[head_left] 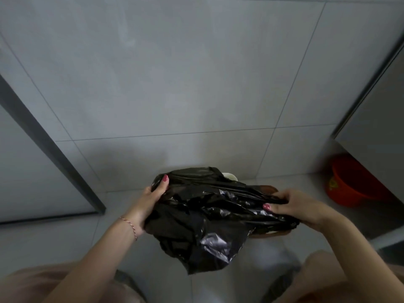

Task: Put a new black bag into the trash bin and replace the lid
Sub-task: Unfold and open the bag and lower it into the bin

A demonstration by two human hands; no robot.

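Note:
A crumpled black plastic bag (205, 217) hangs in front of me above the floor, stretched between both hands. My left hand (150, 200) grips its left edge with the thumb on top. My right hand (295, 206) pinches its right edge. Behind and under the bag, a brown rim of the trash bin (270, 190) shows a little, and a small white rounded piece (230, 176) peeks out at the back. Most of the bin is hidden by the bag. I cannot tell where the lid is.
A grey tiled wall (175, 73) stands straight ahead. A dark-edged panel (43, 138) is on the left. A grey cabinet (376, 106) is on the right, with a red plastic basin (349, 186) under it. My knees show at the bottom corners.

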